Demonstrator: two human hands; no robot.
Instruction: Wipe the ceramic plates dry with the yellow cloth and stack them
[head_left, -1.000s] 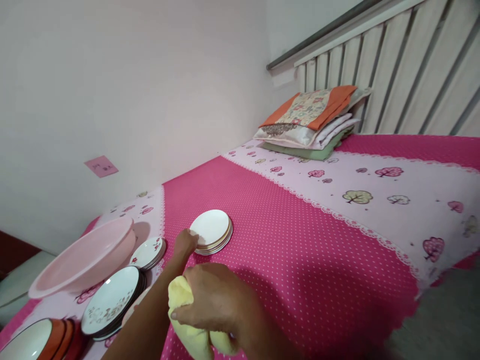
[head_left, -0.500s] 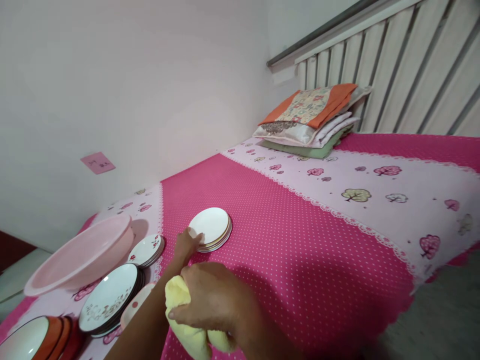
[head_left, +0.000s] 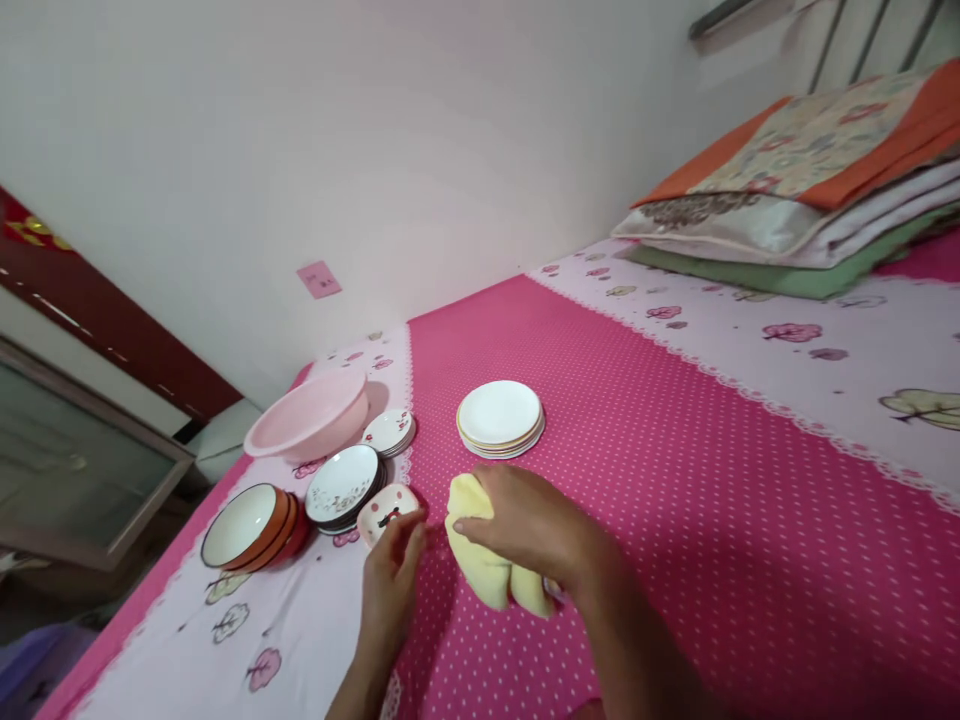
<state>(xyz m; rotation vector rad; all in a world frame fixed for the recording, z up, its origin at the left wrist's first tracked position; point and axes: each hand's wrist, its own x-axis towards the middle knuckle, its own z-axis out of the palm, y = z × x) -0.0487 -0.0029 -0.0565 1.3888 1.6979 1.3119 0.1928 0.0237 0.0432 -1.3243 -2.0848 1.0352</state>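
Observation:
My right hand [head_left: 534, 524] is closed around a bunched yellow cloth [head_left: 486, 567] just above the pink dotted bedspread [head_left: 675, 480]. My left hand [head_left: 393, 575] reaches to a small white dish with a red and black pattern [head_left: 384, 507], its fingertips touching the dish's near rim. A stack of plain white plates with gold rims [head_left: 500, 417] lies a little beyond both hands.
To the left lie a stack of flowered dark-rimmed plates [head_left: 344, 486], a stack of small flowered plates [head_left: 388, 432], nested orange bowls [head_left: 251, 524] and a pink basin [head_left: 309, 414]. Folded bedding [head_left: 795, 190] is piled at the far right. A wall runs behind the bed.
My left hand has drawn back from the white plate stack to the small patterned dish. The view has swung left and down; the cloth stays in my right hand.

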